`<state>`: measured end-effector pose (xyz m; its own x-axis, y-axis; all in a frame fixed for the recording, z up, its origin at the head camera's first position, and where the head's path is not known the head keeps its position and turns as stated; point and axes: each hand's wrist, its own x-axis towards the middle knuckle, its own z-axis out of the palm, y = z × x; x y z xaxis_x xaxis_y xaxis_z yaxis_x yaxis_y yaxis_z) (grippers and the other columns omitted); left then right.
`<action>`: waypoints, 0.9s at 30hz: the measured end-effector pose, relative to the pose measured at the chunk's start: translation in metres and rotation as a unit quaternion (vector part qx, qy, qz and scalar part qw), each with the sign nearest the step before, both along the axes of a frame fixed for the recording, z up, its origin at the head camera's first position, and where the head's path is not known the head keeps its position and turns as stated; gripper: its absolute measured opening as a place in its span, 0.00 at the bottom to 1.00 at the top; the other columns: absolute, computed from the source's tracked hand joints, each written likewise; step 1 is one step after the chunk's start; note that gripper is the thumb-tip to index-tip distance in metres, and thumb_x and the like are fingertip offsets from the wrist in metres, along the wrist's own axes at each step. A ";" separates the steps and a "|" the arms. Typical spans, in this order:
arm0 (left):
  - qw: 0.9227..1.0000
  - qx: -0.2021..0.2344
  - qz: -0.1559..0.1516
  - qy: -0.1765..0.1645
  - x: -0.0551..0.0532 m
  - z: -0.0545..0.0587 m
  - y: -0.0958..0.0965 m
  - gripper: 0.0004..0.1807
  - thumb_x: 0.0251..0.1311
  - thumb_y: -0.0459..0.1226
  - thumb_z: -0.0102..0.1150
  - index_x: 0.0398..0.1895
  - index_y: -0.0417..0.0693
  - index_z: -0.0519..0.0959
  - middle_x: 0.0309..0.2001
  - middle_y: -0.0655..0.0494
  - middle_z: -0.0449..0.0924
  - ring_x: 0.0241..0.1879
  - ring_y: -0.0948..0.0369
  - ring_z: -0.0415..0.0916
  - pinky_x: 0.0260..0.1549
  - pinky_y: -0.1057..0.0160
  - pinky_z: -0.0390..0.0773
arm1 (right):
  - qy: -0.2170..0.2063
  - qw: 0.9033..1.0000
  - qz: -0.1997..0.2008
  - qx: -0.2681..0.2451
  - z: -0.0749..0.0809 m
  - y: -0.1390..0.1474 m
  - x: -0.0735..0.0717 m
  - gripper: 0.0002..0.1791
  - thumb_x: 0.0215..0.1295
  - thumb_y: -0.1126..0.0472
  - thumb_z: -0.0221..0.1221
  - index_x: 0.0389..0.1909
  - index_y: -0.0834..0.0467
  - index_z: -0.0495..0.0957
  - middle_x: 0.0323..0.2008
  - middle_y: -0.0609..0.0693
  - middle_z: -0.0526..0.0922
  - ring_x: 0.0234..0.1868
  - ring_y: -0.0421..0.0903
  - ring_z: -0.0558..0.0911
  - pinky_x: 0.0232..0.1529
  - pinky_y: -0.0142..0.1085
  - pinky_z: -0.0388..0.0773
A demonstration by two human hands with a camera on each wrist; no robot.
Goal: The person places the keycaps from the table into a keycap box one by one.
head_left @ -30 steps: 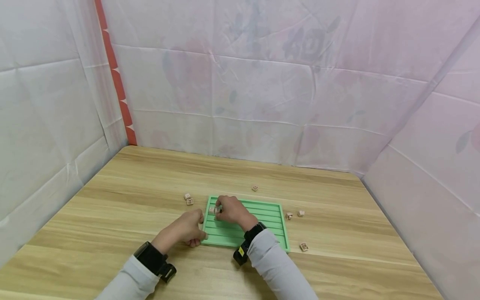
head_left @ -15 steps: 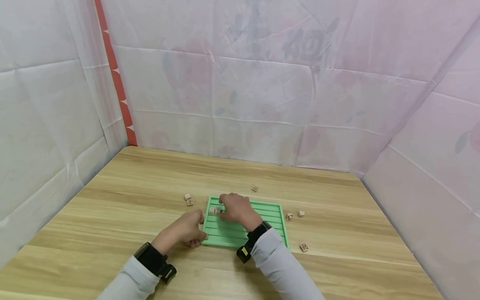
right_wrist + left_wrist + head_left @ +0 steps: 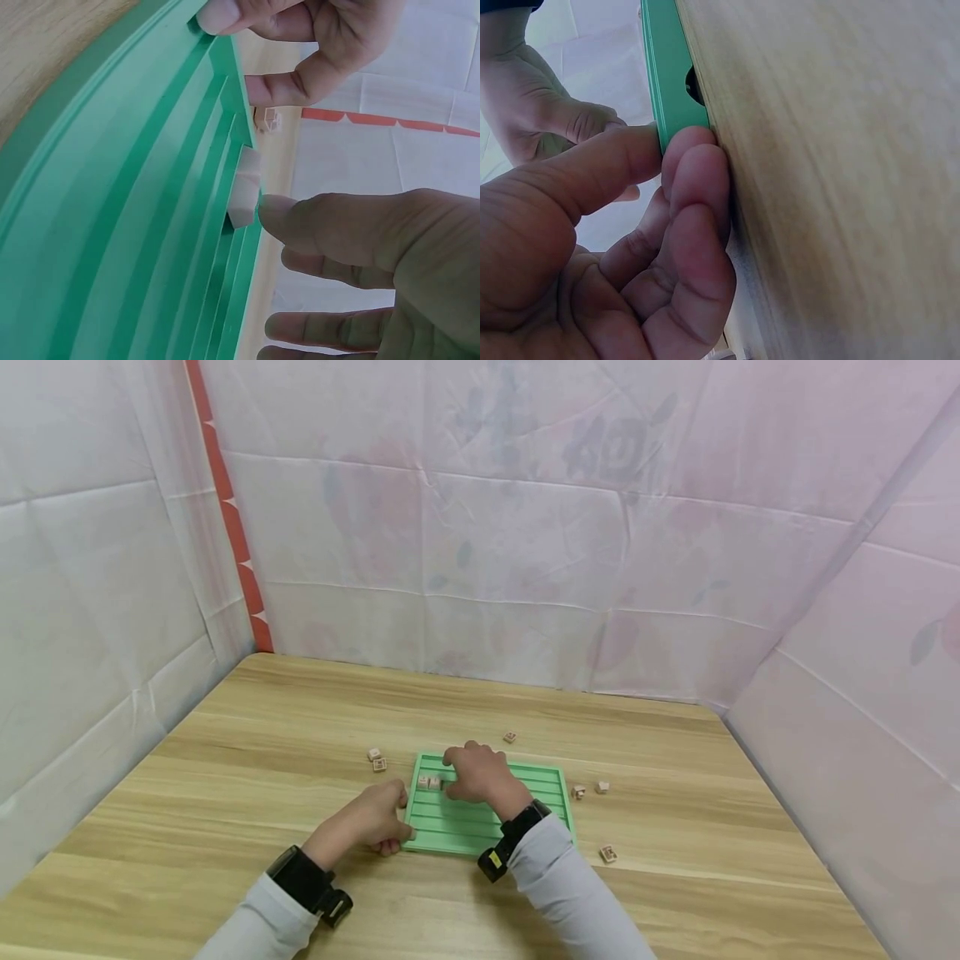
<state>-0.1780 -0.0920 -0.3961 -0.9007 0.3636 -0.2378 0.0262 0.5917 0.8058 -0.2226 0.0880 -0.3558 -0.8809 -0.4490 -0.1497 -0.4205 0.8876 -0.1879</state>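
Nearest to you, on the wooden table [image 3: 420,910], your left hand [image 3: 369,815] grips the near left corner of the green tray [image 3: 450,842], with the thumb above and the bent fingers along the outer side. Your right hand [image 3: 482,774] is above the tray, its fingers spread and relaxed, holding nothing. Two pale keycaps [image 3: 434,783] stand side by side in one of the far grooves, near the left end, just left of your right fingers; I cannot tell if your right thumb touches one. More keycaps lie loose on the table: one [image 3: 608,854] near the tray's right near corner, two [image 3: 602,787] beyond it on the right, two [image 3: 379,765] off the far left corner, and one [image 3: 509,737] behind the far edge. About writing, the right wrist device [image 3: 517,828] bears a yellow label [image 3: 494,859] too small to read, marks on the keycaps are likewise too small, and the pale wall cloth [image 3: 517,543] at the back shows only faint, unreadable lettering. Compared with one second ago, when your right fingers pinch the right keycap of the pair, they are now opened and a little further right, while your left hand keeps its place on the corner.
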 end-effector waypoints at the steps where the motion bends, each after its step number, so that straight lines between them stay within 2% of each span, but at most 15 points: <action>1: 1.000 -0.001 0.001 0.000 0.000 0.000 0.000 0.17 0.51 0.25 0.64 0.36 0.37 0.64 0.16 0.48 0.74 0.12 0.60 0.72 0.11 0.64 0.72 | 0.000 1.000 0.000 0.000 0.000 0.000 0.000 0.23 0.56 0.57 0.65 0.53 0.55 0.76 0.48 0.56 0.75 0.48 0.57 0.74 0.47 0.56 0.68; 10: 1.000 0.000 0.004 -0.001 0.001 0.000 0.000 0.17 0.50 0.25 0.64 0.35 0.37 0.64 0.15 0.48 0.73 0.12 0.60 0.71 0.11 0.64 0.72 | -0.006 1.000 0.003 0.000 -0.001 0.008 0.000 0.22 0.56 0.57 0.65 0.52 0.56 0.76 0.47 0.54 0.76 0.49 0.54 0.74 0.46 0.55 0.69; 19: 1.000 -0.001 -0.005 0.005 0.000 0.000 0.003 0.18 0.50 0.25 0.64 0.35 0.37 0.64 0.15 0.48 0.74 0.12 0.60 0.72 0.11 0.64 0.72 | -0.010 1.000 -0.006 -0.018 -0.006 0.032 0.000 0.22 0.56 0.56 0.66 0.52 0.57 0.76 0.47 0.55 0.75 0.49 0.56 0.74 0.47 0.57 0.67; 27: 1.000 -0.003 -0.007 0.005 0.000 0.000 0.003 0.18 0.50 0.25 0.65 0.35 0.37 0.63 0.15 0.48 0.74 0.12 0.60 0.72 0.11 0.65 0.72 | -0.005 0.999 -0.013 -0.030 -0.007 0.052 0.001 0.21 0.55 0.58 0.66 0.50 0.57 0.78 0.47 0.55 0.76 0.48 0.55 0.75 0.44 0.55 0.70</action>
